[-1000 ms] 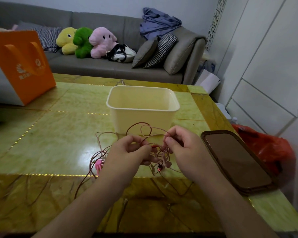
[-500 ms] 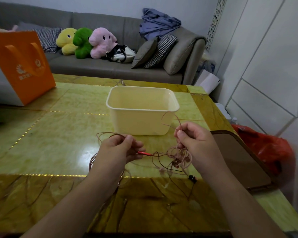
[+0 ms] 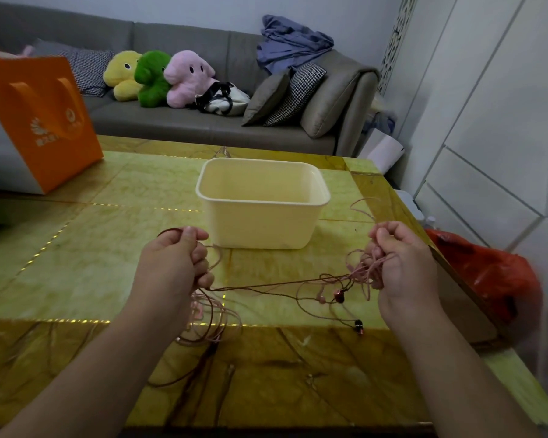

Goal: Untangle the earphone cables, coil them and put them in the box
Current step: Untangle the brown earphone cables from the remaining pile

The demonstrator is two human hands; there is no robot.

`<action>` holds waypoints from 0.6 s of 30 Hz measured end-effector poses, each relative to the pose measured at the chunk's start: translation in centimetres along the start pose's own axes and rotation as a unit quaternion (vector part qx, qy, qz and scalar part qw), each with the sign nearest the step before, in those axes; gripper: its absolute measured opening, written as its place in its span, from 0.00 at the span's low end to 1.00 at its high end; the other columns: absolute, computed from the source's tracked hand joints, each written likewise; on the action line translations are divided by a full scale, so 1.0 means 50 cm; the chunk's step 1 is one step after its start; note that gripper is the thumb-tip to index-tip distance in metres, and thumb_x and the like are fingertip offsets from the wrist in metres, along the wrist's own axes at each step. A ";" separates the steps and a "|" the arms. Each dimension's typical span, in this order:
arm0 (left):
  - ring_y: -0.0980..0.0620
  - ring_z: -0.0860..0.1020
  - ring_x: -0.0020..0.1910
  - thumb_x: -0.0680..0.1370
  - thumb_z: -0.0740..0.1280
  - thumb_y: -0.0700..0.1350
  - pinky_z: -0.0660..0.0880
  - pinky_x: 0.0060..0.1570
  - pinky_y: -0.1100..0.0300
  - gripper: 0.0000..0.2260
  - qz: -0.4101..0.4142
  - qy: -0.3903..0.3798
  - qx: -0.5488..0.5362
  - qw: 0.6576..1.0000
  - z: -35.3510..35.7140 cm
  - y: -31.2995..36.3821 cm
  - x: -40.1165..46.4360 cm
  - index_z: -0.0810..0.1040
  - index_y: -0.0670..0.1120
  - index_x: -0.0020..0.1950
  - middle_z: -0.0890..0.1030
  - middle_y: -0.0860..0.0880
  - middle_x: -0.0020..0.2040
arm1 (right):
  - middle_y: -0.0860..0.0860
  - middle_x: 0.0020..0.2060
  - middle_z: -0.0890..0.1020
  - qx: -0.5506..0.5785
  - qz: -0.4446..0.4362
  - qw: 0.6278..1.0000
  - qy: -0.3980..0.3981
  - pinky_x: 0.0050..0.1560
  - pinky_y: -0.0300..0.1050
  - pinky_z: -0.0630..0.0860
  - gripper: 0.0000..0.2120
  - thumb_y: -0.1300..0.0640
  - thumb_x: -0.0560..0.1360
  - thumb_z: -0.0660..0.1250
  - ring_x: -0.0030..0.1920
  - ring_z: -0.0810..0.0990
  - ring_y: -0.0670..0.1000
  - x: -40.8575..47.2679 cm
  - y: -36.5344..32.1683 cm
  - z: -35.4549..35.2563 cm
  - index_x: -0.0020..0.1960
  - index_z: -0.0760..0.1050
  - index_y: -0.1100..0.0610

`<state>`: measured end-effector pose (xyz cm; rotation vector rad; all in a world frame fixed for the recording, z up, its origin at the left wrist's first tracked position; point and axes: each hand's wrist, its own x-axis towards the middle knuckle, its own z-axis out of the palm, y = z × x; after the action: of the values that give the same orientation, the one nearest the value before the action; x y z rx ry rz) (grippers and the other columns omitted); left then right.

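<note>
The earphone cables (image 3: 285, 284) hang stretched btwn our hands, above the table (image 3: 108, 248), w/ knots left. Our left hand (image 3: 174, 263) grips one end and our right hand (image 3: 399, 263) grips a messy bunch. The box (image 3: 263, 203) just behind has nothing in it, so untangling, coiling & putting away are left.

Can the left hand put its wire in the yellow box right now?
Probably not yet. The left hand is close to the open box with nothing between, but its cables stretch across into the right hand, tangled.
</note>
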<state>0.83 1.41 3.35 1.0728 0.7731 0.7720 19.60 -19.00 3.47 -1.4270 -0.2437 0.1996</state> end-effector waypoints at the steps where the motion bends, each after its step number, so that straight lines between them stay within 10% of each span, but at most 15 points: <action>1: 0.56 0.61 0.25 0.88 0.59 0.43 0.62 0.21 0.63 0.11 0.008 0.004 0.020 1.000 -0.004 0.002 0.003 0.77 0.42 0.49 0.65 0.51 0.29 | 0.48 0.29 0.72 -0.002 -0.004 1.000 0.020 0.29 0.42 0.69 0.18 0.62 0.86 0.61 0.29 0.69 0.47 0.005 0.002 -0.003 0.39 0.78 0.51; 8: 0.50 0.69 0.26 0.85 0.61 0.42 0.70 0.29 0.57 0.13 0.045 0.064 0.241 0.967 -0.028 -0.015 0.036 0.81 0.45 0.44 0.75 0.46 0.34 | 0.49 0.34 0.75 0.009 -0.005 0.992 0.123 0.36 0.45 0.69 0.17 0.58 0.83 0.61 0.33 0.72 0.48 0.022 0.003 -0.027 0.38 0.79 0.48; 13: 0.46 0.79 0.32 0.83 0.59 0.43 0.73 0.32 0.57 0.10 0.114 0.037 0.565 0.816 -0.033 -0.021 0.025 0.78 0.50 0.46 0.80 0.46 0.39 | 0.47 0.29 0.75 0.088 0.058 0.988 0.112 0.46 0.56 0.77 0.13 0.56 0.85 0.61 0.31 0.72 0.50 0.023 0.006 -0.027 0.43 0.77 0.51; 18: 0.47 0.79 0.43 0.78 0.67 0.46 0.75 0.39 0.55 0.03 0.059 -0.068 0.706 0.703 -0.028 -0.043 -0.001 0.75 0.49 0.45 0.79 0.50 0.46 | 0.49 0.30 0.71 0.131 0.102 0.985 0.047 0.31 0.46 0.80 0.13 0.56 0.89 0.57 0.29 0.71 0.49 -0.003 0.001 0.004 0.47 0.74 0.55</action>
<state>0.00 1.40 0.93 2.5449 1.1822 0.0225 19.43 -18.86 3.46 -1.1951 0.0078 0.3202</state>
